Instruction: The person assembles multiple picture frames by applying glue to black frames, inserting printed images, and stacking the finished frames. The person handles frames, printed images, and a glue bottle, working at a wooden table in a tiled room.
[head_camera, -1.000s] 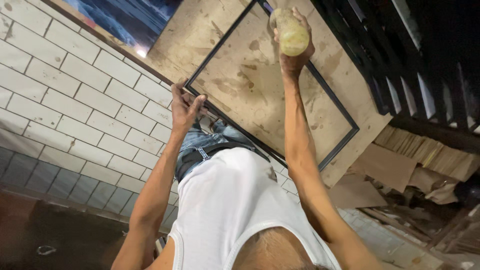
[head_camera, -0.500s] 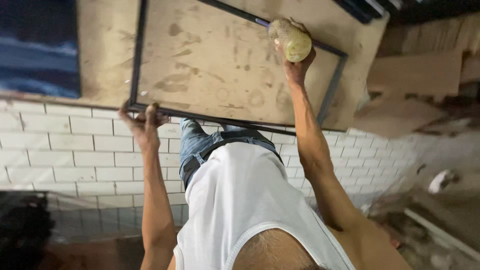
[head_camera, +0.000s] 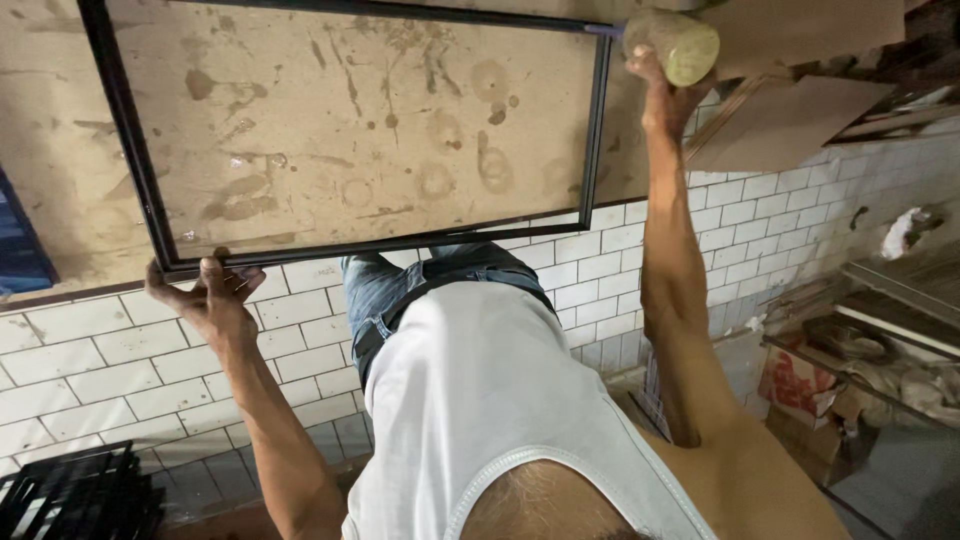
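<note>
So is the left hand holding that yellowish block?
No, the left hand grips the black frame; the right hand holds the block.

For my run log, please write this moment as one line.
left hand: grips black metal frame corner | right hand: holds yellowish cylinder block at far corner | frame lies on stained board

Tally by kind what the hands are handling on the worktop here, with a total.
Black metal frame: 1, gripped at its near corner by the left hand
Pale cylindrical mallet head: 1, held by the right hand at the frame's far corner
Stained brown worktop: 1
Total: 3
</note>
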